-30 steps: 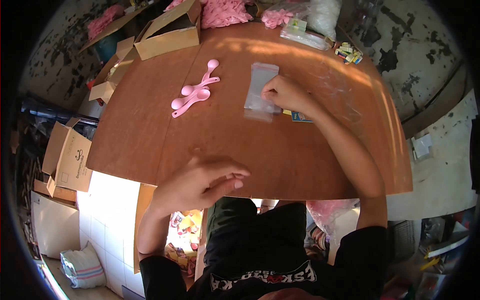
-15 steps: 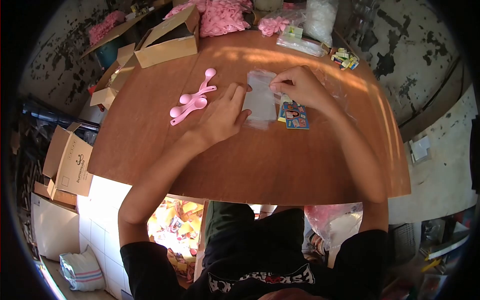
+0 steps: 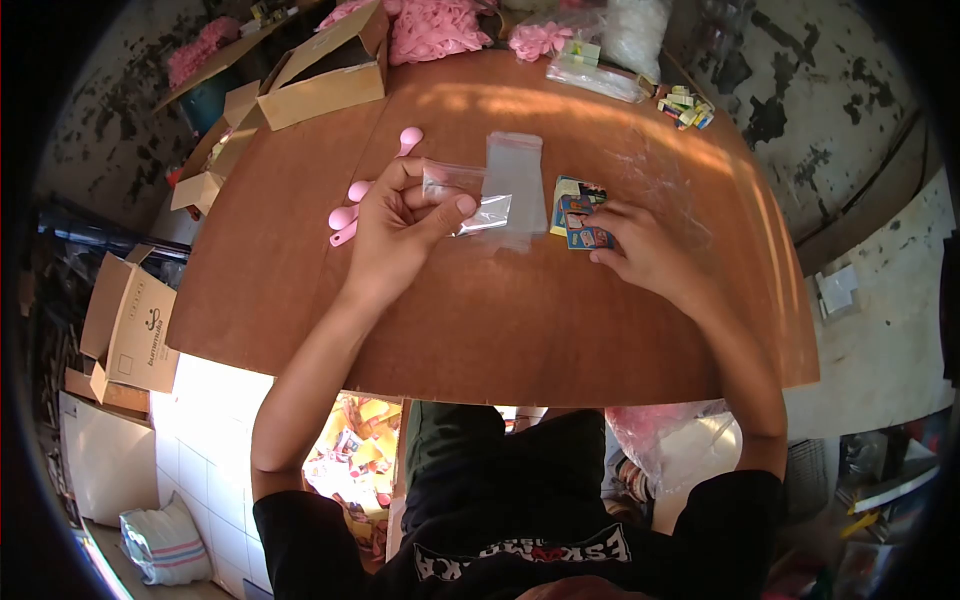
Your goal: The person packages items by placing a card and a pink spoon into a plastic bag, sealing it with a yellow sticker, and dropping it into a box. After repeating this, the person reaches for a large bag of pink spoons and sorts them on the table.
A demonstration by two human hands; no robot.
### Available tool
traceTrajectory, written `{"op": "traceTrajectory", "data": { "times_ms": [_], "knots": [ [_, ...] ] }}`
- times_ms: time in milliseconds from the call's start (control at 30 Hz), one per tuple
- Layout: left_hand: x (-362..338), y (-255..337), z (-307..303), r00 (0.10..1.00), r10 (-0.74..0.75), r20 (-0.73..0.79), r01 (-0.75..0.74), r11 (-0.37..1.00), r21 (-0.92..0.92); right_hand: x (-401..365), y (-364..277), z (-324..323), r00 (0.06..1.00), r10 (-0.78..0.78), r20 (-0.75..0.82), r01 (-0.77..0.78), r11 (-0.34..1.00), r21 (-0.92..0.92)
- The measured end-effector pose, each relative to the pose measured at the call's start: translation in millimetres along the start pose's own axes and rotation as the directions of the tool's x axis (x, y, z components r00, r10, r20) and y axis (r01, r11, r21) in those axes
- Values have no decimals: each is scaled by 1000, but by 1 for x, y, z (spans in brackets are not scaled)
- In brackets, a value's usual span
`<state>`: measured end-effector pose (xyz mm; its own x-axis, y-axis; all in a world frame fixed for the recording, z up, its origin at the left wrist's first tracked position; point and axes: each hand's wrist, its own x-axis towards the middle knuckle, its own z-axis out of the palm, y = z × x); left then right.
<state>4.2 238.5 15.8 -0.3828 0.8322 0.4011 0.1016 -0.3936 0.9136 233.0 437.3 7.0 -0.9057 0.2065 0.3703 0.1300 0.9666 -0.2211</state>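
Note:
My left hand (image 3: pixel 405 225) is closed on a clear plastic bag (image 3: pixel 490 213), pinched under the thumb and raised above the table. Behind it lies a stack of clear plastic bags (image 3: pixel 515 165) on the wood. Pink measuring spoons (image 3: pixel 343 217) rest to the left, partly hidden by my left hand. On the right, my right hand (image 3: pixel 630 240) has its fingers on small printed cards (image 3: pixel 573 205), blue and yellow with pictures. The thumb is at the near edge of the top card, and the fingertips bend over it.
The brown wooden table (image 3: pixel 480 330) carries an open cardboard box (image 3: pixel 325 85) at its far left. Piles of pink items (image 3: pixel 435 30), a plastic packet (image 3: pixel 597 82) and small boxes (image 3: pixel 685 107) line the far edge. Another carton (image 3: pixel 135 325) stands left of the table.
My left hand has lifted a plastic bag off the stack and drawn it left. My right hand has left the stack and moved down to the cards.

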Motion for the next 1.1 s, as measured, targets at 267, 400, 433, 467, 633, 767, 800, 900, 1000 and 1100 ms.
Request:
{"op": "traceTrajectory", "data": {
  "times_ms": [267,400,433,467,633,767,800,900,1000,1100],
  "knots": [
    [-6,1,4,992,-115,-56,109,989,-98,1,4,-4,998,50,-50,-51,998,-30],
    [-10,7,5,993,-106,-56,101,991,-84,1,-3,-4,979,-35,-200,-24,959,-284],
    [-12,8,6,994,-90,-54,85,992,-92,-1,3,-1,980,-40,-197,-18,959,-284],
    [-15,9,4,996,-73,-59,66,993,-99,-3,11,3,982,-33,-184,8,991,-130],
    [-18,8,1,998,-52,-43,50,998,-47,-2,-18,-26,960,162,-227,-150,986,68],
    [-20,9,6,995,-101,-6,101,995,-27,-3,-68,-54,817,306,-488,6,843,537],
    [-21,9,10,995,-104,1,104,994,-28,-2,-77,-55,796,310,-521,81,797,599],
    [-24,11,21,995,-73,61,74,997,-13,1,-84,-49,825,266,-498,80,818,570],
    [-27,16,24,996,-21,84,19,999,33,14,-88,-48,872,238,-429,89,784,615],
    [-30,19,21,995,-43,91,36,996,79,17,-86,-44,930,215,-297,15,788,615]
  ]
}}
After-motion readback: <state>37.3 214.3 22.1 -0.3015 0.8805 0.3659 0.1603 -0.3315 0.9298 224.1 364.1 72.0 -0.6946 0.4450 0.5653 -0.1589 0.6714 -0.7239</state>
